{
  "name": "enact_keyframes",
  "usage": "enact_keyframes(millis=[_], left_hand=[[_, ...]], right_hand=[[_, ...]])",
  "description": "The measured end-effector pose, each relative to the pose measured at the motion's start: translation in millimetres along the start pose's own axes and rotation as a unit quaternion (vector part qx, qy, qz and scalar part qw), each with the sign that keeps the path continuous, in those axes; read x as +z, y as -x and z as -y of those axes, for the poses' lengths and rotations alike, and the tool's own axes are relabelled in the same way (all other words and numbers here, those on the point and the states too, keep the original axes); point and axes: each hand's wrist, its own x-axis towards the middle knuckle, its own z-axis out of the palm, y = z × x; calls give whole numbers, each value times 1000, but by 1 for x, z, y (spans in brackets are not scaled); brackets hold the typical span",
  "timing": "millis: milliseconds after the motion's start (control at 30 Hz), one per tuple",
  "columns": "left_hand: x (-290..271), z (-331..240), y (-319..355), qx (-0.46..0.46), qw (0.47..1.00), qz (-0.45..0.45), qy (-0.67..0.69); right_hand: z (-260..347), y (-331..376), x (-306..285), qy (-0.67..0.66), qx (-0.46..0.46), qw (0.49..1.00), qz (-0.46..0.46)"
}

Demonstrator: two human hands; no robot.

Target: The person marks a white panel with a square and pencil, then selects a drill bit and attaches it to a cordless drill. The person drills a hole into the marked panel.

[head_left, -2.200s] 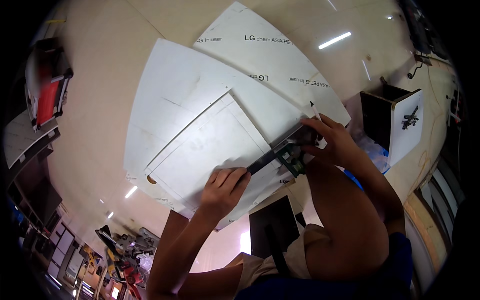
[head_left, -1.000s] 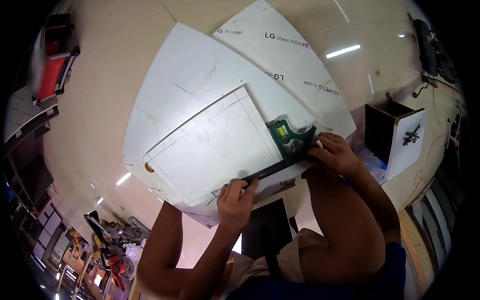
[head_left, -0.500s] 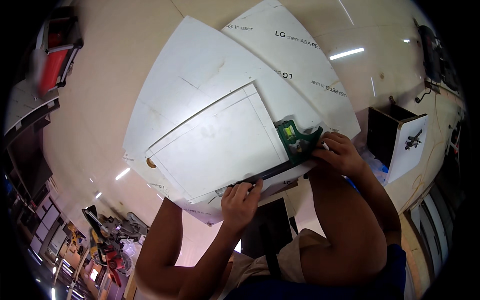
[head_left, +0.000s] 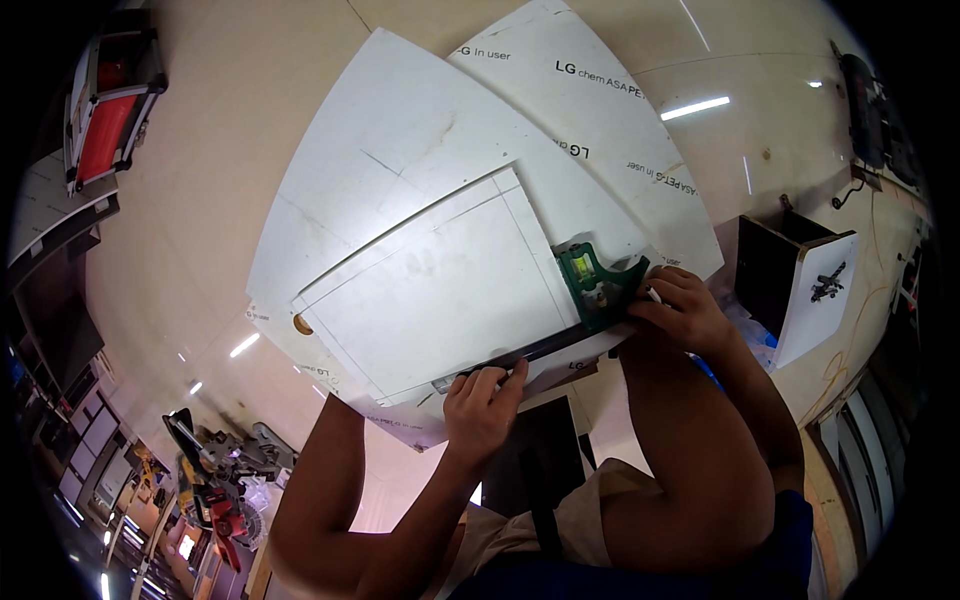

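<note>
A white rectangular panel (head_left: 430, 285) with thin lines drawn near its edges lies on a larger white board (head_left: 340, 190). Against its near right corner sits a combination square (head_left: 592, 288) with a green head and a small level vial; its dark blade runs along the panel's near edge. My left hand (head_left: 482, 405) is closed over the blade, fingertips pressing it at the edge. At the green head, my right hand (head_left: 685, 310) grips its right end between thumb and fingers. A thin white pen-like stick (head_left: 655, 296) shows between those fingers, mostly hidden.
Another white board (head_left: 600, 100) lies partly under the large one. To the right stands an open box (head_left: 790, 280) with a white side. A miter saw (head_left: 220, 480) is at lower left, a red and black case (head_left: 110, 120) at upper left. My knees flank the board's near edge.
The view has shifted very slightly. Both hands and the combination square keep their places on the panel.
</note>
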Motion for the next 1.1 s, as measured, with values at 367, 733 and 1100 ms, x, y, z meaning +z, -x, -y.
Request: enact_keyframes(millis=[367,733,1100], left_hand=[[-1,-1,3,-25,999,14,38],[-1,-2,-1,-20,999,-4,31],[0,1,2,-15,1000,0,17]], right_hand=[[2,4,2,-23,19,1000,6],[3,11,3,-24,31,999,17],[2,8,3,-31,23,999,21]])
